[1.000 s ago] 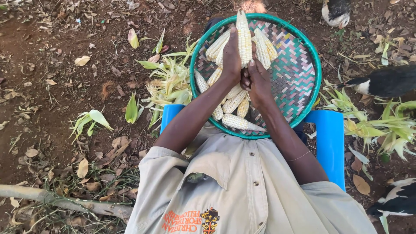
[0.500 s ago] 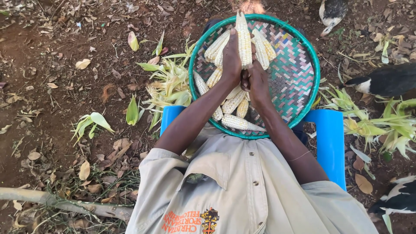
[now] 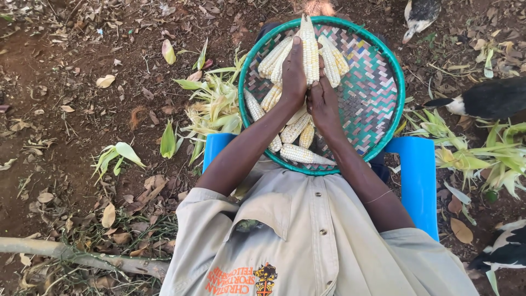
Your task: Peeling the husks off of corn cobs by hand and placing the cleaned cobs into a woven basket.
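Observation:
A round woven tray (image 3: 378, 93) with a green rim rests on my lap and holds several pale husked maize cobs (image 3: 298, 154). Both hands meet over its middle. My left hand (image 3: 293, 74) and my right hand (image 3: 323, 101) grip one long white maize cob (image 3: 309, 46) that points away from me toward the tray's far rim. Other cobs lie beside and under the hands.
A blue plastic chair (image 3: 419, 175) is under me. Green maize husks (image 3: 213, 109) lie on the dirt left of the tray, more husks (image 3: 482, 156) on the right. Black-and-white birds (image 3: 487, 98) stand at the right and top edges. A branch (image 3: 82, 257) lies lower left.
The hands stay on the long cob and have shifted only slightly; the tray and the other cobs have not moved.

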